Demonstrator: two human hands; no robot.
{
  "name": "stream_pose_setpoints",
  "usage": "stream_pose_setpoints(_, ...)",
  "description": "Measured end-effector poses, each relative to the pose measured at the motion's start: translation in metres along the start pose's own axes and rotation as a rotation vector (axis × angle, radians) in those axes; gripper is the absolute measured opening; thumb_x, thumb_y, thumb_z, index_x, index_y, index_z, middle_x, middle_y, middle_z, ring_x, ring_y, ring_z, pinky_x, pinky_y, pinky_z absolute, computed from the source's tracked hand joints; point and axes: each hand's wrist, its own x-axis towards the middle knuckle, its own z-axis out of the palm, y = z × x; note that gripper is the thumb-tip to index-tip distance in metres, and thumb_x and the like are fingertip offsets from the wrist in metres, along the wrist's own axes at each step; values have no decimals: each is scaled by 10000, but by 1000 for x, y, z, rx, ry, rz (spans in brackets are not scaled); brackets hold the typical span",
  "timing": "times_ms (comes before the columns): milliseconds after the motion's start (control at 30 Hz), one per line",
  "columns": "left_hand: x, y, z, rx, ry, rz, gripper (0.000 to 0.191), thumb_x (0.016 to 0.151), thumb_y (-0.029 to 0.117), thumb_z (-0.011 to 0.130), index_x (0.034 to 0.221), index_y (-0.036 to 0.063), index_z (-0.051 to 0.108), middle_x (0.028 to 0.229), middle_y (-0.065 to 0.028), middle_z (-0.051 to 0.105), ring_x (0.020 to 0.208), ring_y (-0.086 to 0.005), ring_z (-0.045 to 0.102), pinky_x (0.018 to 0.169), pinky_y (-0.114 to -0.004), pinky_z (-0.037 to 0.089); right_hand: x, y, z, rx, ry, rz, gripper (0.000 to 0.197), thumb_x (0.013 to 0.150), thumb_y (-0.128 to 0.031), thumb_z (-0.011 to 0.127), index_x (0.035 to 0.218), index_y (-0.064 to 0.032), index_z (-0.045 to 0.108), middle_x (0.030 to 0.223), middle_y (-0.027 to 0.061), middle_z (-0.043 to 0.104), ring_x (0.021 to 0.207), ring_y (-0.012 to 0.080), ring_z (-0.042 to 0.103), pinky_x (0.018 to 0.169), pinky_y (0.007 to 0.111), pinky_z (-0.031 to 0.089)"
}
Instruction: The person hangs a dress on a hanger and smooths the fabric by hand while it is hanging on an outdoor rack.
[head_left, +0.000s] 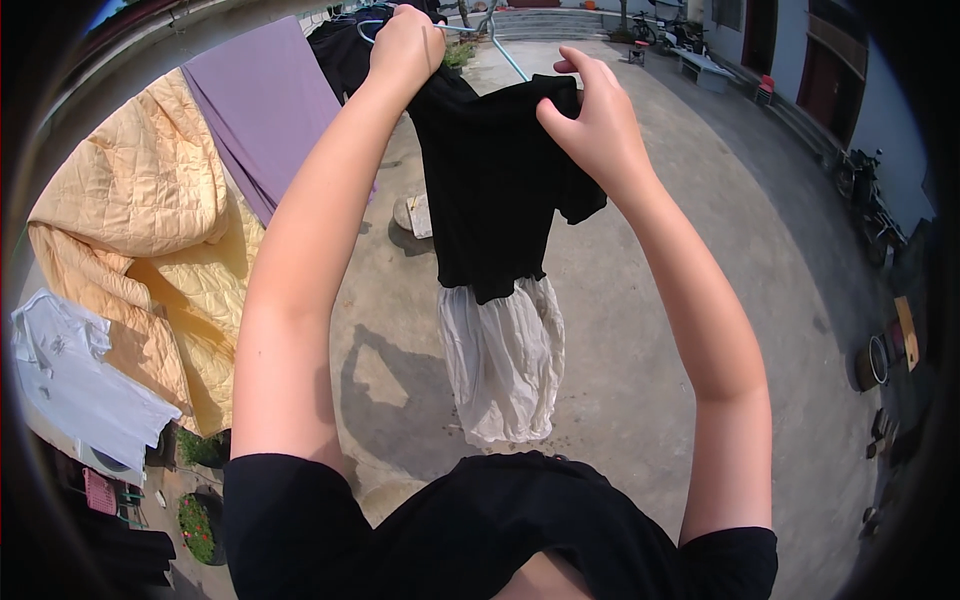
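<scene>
A black short-sleeved garment with a gathered white lower part hangs stretched out before me, above the concrete ground. My left hand is closed around a light blue clothes hanger near its hook, at the garment's left shoulder. One arm of the hanger slopes down into the right shoulder of the garment. There my right hand has its thumb on the front of the black cloth. Its upper fingers are raised and apart, and the others pass partly out of sight behind the fabric.
At left hang a purple sheet, a yellow quilted blanket and a white shirt. Dark clothes hang behind my left hand. Flower pots stand at lower left. A motorcycle and a bucket are at right.
</scene>
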Motion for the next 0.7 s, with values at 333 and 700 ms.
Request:
stream_pose_setpoints(333, 0, 0, 18, -185, -117, -6, 379, 706, 217, 521, 750, -160, 513, 714, -329, 557, 704, -435, 575, 656, -414, 479, 11, 58, 2, -209, -11, 204, 348, 757, -312, 586, 830, 25, 539, 806, 206, 596, 795, 328, 575, 705, 381, 452)
stream_pose_setpoints(700, 5, 63, 47, -511, -53, -68, 543, 691, 227, 580, 965, -200, 390, 802, -308, 575, 787, -375, 602, 695, -368, 483, 29, 78, -35, -191, -128, 122, 331, 723, -319, 534, 813, -2, 569, 698, 187, 594, 670, 341, 574, 608, 391, 444)
